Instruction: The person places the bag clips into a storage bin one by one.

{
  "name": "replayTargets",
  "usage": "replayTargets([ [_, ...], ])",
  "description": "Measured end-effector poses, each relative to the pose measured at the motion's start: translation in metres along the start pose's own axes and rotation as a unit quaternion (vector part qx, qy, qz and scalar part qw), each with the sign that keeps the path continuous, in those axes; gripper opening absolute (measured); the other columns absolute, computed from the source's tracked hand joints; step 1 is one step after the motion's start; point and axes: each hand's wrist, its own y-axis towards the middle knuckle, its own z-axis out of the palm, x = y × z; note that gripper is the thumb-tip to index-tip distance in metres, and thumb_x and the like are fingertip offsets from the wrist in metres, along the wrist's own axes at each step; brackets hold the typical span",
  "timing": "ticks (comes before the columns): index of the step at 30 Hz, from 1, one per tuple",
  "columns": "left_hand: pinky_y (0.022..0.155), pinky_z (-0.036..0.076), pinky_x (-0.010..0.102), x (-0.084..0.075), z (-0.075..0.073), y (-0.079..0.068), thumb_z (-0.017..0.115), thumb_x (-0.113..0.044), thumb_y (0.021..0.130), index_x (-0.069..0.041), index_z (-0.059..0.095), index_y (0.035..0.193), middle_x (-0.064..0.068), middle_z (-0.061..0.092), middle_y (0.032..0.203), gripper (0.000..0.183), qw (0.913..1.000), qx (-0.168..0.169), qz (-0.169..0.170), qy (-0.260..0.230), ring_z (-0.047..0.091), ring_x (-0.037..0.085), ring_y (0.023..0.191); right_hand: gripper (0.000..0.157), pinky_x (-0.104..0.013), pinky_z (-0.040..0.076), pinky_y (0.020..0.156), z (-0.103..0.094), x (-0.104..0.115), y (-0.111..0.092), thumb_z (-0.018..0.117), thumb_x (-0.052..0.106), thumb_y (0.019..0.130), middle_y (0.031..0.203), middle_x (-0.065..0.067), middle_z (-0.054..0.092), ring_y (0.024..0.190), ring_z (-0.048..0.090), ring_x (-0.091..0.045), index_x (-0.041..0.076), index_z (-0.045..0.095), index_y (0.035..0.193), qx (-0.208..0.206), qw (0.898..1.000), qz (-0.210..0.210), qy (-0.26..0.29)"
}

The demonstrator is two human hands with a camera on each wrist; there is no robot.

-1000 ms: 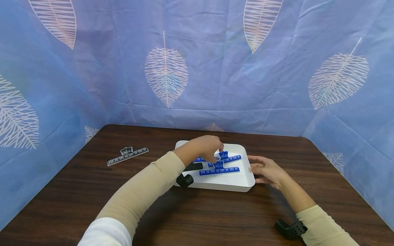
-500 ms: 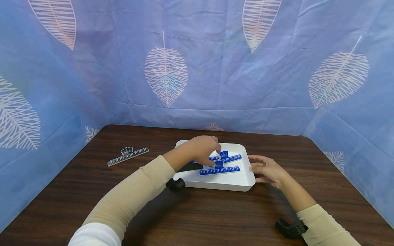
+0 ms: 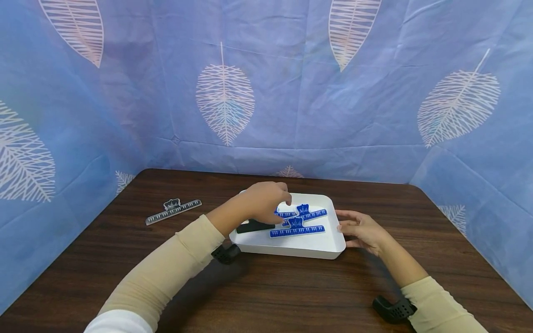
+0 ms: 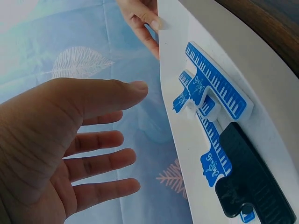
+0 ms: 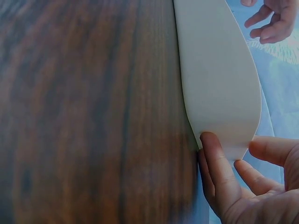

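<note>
My left hand (image 3: 260, 202) hovers over the left part of a white tray (image 3: 291, 251). Its fingers are spread, with nothing between them, as the left wrist view shows. Inside the tray lie several blue clips printed with piano keys, among them a front blue clip (image 3: 297, 231) and others overlapping behind it. A black clip (image 4: 254, 175) rests across the blue ones at the tray's left end, partly under my left hand in the head view. My right hand (image 3: 365, 232) touches the tray's right end from outside, fingertips against wall and rim (image 5: 219, 79).
A black piano-key clip (image 3: 173, 212) lies on the dark wooden table (image 3: 291, 296), left of the tray. Blue cloth (image 3: 270, 115) with white leaf prints hangs behind the table and at both sides.
My left hand has drawn back leftward from over the blue clips, uncovering more of them and of the black clip. The right hand and the tray look unmoved.
</note>
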Motion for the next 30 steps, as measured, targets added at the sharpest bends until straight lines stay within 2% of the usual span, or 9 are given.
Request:
replayTargets([
  [6,0.085,0.052,0.031,0.004,0.002,-0.01,0.078,-0.037,0.082,-0.014,0.07,0.116,0.003,0.063,0.112,0.042,0.9999,-0.013,0.001,-0.003,0.06,0.014,0.089,0.07,-0.042,0.057,0.076,0.0,-0.001,0.0,0.06,0.004,0.094,0.138,-0.032,0.044,0.095,0.067,-0.022,-0.003,0.021,0.152,-0.002,1.0,0.0,0.0],
  [17,0.087,0.052,0.032,0.016,0.005,-0.032,0.079,-0.038,0.079,-0.018,0.071,0.114,0.0,0.063,0.112,0.041,0.9987,-0.045,-0.022,-0.01,0.061,0.014,0.097,0.069,-0.042,0.057,0.076,0.001,0.0,0.0,0.06,0.005,0.095,0.137,-0.031,0.047,0.095,0.067,-0.021,-0.002,0.022,0.152,-0.007,1.0,0.002,-0.005],
  [30,0.082,0.054,0.037,0.026,0.005,-0.062,0.08,-0.035,0.079,-0.015,0.07,0.113,0.002,0.064,0.11,0.04,0.9966,-0.073,-0.028,-0.024,0.062,0.017,0.096,0.068,-0.043,0.057,0.078,0.002,0.0,0.0,0.058,0.004,0.096,0.141,-0.033,0.041,0.097,0.066,-0.023,-0.002,0.02,0.152,-0.003,1.0,0.001,-0.005],
])
